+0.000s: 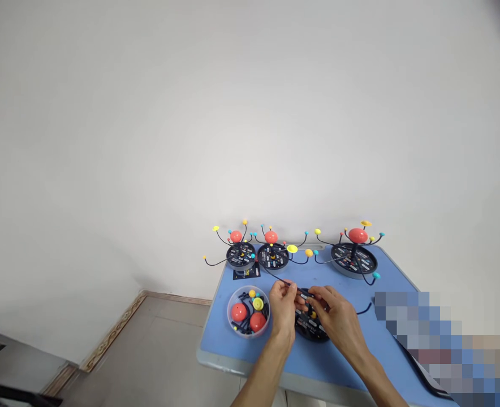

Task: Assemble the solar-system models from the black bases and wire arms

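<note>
My left hand point(283, 305) pinches a thin black curved rod point(280, 280) that slants up and to the left. My right hand point(333, 314) has its fingers curled over a black round base point(311, 329) on the blue table point(318, 362), where the rod's lower end meets it. A small yellow piece point(313, 314) shows under the right fingers. Left of my hands stands a clear round tub point(249, 311) with red balls, yellow and teal beads and black rods.
Three assembled planet models stand along the table's far edge against the white wall: left point(240, 251), middle point(272, 252) and right point(354, 255). A black card point(246, 273) lies by the left model. A blurred patch covers the table's right end. Tiled floor lies to the left.
</note>
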A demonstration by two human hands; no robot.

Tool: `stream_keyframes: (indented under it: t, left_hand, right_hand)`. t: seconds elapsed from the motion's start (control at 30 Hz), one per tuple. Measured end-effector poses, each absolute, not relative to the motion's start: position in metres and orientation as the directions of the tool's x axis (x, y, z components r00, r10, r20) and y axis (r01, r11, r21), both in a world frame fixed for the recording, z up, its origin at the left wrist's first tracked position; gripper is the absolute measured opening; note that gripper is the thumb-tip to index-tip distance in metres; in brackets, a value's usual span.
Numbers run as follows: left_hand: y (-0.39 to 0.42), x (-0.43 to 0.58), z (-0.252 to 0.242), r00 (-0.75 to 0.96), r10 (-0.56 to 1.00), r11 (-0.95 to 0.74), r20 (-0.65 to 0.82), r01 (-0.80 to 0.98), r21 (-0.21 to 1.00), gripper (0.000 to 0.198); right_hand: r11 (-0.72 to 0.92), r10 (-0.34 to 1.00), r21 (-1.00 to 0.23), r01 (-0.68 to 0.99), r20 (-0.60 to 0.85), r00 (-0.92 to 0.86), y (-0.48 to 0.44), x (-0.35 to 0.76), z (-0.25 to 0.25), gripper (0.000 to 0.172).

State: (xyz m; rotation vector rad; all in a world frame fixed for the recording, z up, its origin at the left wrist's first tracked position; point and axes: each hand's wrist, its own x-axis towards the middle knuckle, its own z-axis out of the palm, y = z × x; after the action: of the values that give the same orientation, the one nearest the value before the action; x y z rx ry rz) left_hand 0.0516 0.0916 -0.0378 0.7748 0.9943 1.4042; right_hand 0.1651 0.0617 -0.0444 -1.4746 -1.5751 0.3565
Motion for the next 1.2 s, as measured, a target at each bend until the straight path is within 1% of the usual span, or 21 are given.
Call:
stream_keyframes:
  t: [0.17, 0.3, 0.47, 0.67, 0.73, 0.87, 1.0, 1.07, 1.13, 1.2]
  left_hand:
    - [0.092, 0.051, -0.040, -0.093, 0.991, 0.055, -0.100, -0.399, 0.915, 0.047]
    - [0.096, 0.053, -0.046, -0.106, 0.986, 0.078, -0.128, -0.384, 0.920, 0.043]
    - [0.100, 0.057, -0.055, -0.110, 0.973, 0.153, -0.205, -0.363, 0.919, 0.036]
    - [0.097, 0.055, -0.059, -0.058, 0.945, 0.287, -0.321, -0.318, 0.904, 0.025]
    - [0.093, 0.052, -0.058, -0.039, 0.940, 0.311, -0.339, -0.308, 0.899, 0.027]
    - [0.086, 0.046, -0.055, 0.001, 0.937, 0.337, -0.350, -0.277, 0.900, 0.037]
    - [0.078, 0.044, -0.052, 0.004, 0.941, 0.330, -0.339, -0.239, 0.913, 0.047]
    - [0.068, 0.040, -0.050, -0.011, 0.950, 0.303, -0.311, -0.201, 0.932, 0.049]
    - [0.054, 0.033, -0.049, -0.017, 0.973, 0.228, -0.230, -0.085, 0.970, 0.041]
    - [0.035, 0.022, -0.047, -0.018, 0.996, 0.086, -0.085, 0.089, 0.992, 0.028]
  right_hand:
    - [0.202, 0.917, -0.705, 0.679, 0.381, 0.123, 0.064, 0.165, -0.045, 0.034]
    - [0.158, 0.937, -0.668, 0.727, 0.335, 0.104, 0.065, 0.165, -0.045, 0.028]
    - [0.076, 0.965, -0.571, 0.817, 0.249, 0.085, 0.067, 0.166, -0.043, 0.021]
    - [-0.033, 0.984, -0.448, 0.893, 0.142, 0.108, 0.067, 0.168, -0.044, 0.020]
    - [-0.042, 0.987, -0.420, 0.907, 0.123, 0.102, 0.067, 0.168, -0.045, 0.020]
    - [-0.033, 0.991, -0.377, 0.926, 0.106, 0.079, 0.068, 0.170, -0.045, 0.019]
    - [-0.029, 0.993, -0.342, 0.939, 0.099, 0.067, 0.070, 0.169, -0.046, 0.018]
    - [-0.022, 0.994, -0.331, 0.943, 0.096, 0.057, 0.071, 0.169, -0.047, 0.018]
    - [-0.008, 0.995, -0.324, 0.946, 0.095, 0.041, 0.072, 0.169, -0.048, 0.017]
    - [0.013, 0.995, -0.320, 0.947, 0.096, 0.019, 0.072, 0.171, -0.049, 0.014]
